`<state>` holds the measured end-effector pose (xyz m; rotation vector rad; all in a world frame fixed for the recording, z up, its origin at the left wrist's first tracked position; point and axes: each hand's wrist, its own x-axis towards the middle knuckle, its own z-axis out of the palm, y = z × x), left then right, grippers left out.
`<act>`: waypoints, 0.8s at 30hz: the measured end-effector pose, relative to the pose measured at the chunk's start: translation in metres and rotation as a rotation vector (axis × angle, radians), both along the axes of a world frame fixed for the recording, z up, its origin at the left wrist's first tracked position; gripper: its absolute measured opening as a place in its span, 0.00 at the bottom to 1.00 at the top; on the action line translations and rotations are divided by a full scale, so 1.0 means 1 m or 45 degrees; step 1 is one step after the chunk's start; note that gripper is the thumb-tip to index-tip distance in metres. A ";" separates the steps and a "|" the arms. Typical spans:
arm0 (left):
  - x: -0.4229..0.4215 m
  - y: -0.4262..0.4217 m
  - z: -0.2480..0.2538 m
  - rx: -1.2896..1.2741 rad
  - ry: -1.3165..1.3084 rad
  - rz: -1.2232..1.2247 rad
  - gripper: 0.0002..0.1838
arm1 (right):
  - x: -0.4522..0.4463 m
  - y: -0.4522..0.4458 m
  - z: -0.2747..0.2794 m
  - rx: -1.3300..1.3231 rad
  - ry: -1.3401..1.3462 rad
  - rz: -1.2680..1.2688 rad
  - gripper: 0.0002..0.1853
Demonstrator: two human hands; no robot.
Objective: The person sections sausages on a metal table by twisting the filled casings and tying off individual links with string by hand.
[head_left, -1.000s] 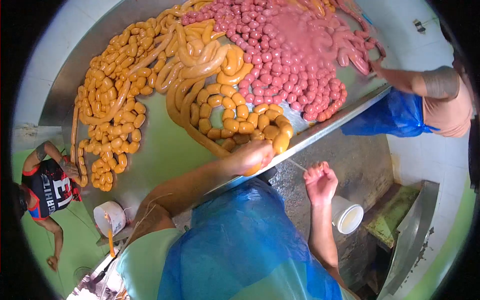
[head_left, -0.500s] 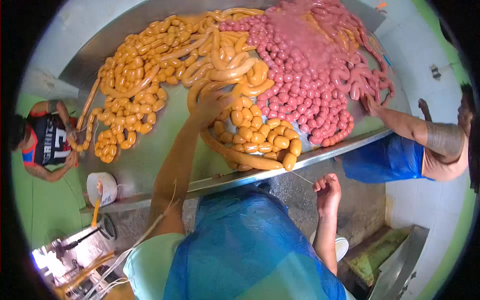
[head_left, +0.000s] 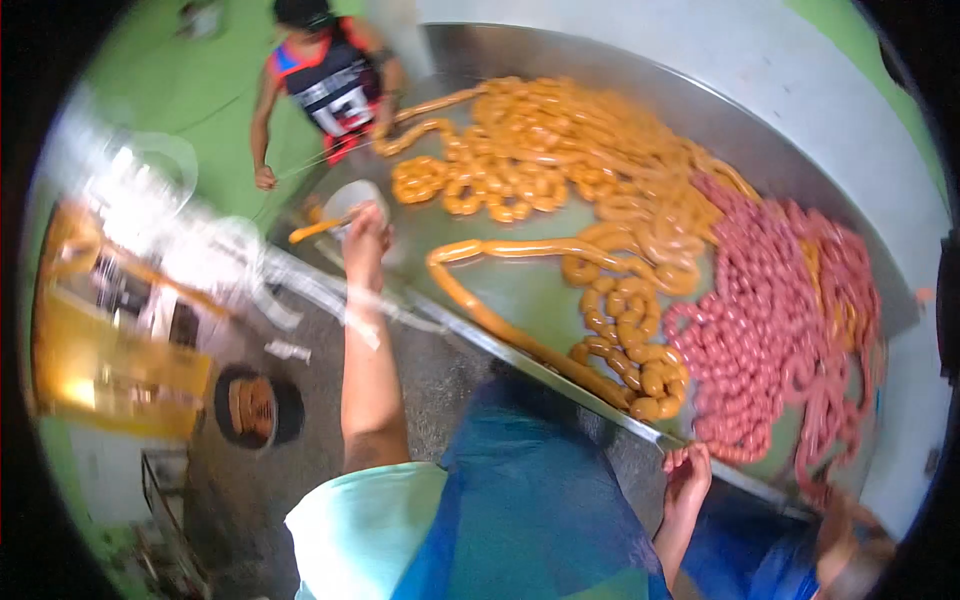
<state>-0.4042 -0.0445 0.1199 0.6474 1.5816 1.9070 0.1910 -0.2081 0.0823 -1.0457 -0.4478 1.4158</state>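
My left hand (head_left: 368, 240) is at the white tub (head_left: 352, 196) on the table's left edge. An orange stick-like handle (head_left: 318, 230) juts out leftwards beside it. Blur hides whether my fingers grip that handle. My right hand (head_left: 688, 474), fingers curled in a pinch, is at the table's front edge; the thin string it holds barely shows now. Just left of it lie orange sausage links (head_left: 655, 380). A long untied orange sausage (head_left: 500, 318) bends along the front edge.
The metal table (head_left: 520, 220) carries heaps of orange sausages (head_left: 570, 130) and pink sausage links (head_left: 750, 300). One co-worker (head_left: 335, 85) stands at the far left, holding strings. Another person's arm (head_left: 845, 540) is at lower right. A dark round container (head_left: 258, 405) is on the floor.
My view has turned left. My left hand has left the orange sausages and moved to the white tub. The long orange sausage is now stretched along the front edge. My right hand stays pinched.
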 end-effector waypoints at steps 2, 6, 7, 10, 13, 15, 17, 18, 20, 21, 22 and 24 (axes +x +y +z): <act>-0.071 -0.025 0.000 0.223 0.360 0.402 0.12 | -0.005 0.002 -0.001 0.007 -0.063 0.140 0.07; 0.032 -0.109 0.151 0.798 0.183 1.002 0.11 | 0.000 0.021 0.010 0.033 -0.196 0.248 0.07; 0.048 -0.123 0.165 0.904 0.356 0.955 0.10 | 0.004 0.025 0.006 0.069 -0.212 0.273 0.06; 0.099 -0.143 0.201 0.757 0.802 0.847 0.11 | -0.004 0.031 0.015 0.052 -0.256 0.323 0.06; 0.114 -0.133 0.229 0.508 0.789 0.462 0.11 | -0.011 0.032 0.015 0.048 -0.338 0.441 0.06; 0.113 -0.122 0.234 0.494 0.658 0.293 0.10 | -0.013 0.033 0.014 0.068 -0.433 0.521 0.08; 0.111 -0.118 0.235 0.512 0.635 0.223 0.08 | -0.015 0.031 0.016 0.097 -0.472 0.529 0.08; 0.112 -0.118 0.237 0.535 0.586 0.206 0.06 | -0.015 0.031 0.016 0.113 -0.521 0.544 0.08; 0.118 -0.118 0.239 0.546 1.301 0.540 0.04 | -0.010 0.029 0.011 0.124 -0.499 0.515 0.08; 0.123 -0.118 0.238 0.506 2.009 0.875 0.04 | -0.008 0.026 0.008 0.117 -0.476 0.486 0.08; 0.137 -0.118 0.234 0.579 2.139 0.636 0.07 | -0.006 0.023 0.007 0.120 -0.473 0.478 0.08; 0.175 -0.114 0.209 0.681 2.457 0.291 0.13 | -0.002 0.018 0.009 0.045 -0.603 0.507 0.09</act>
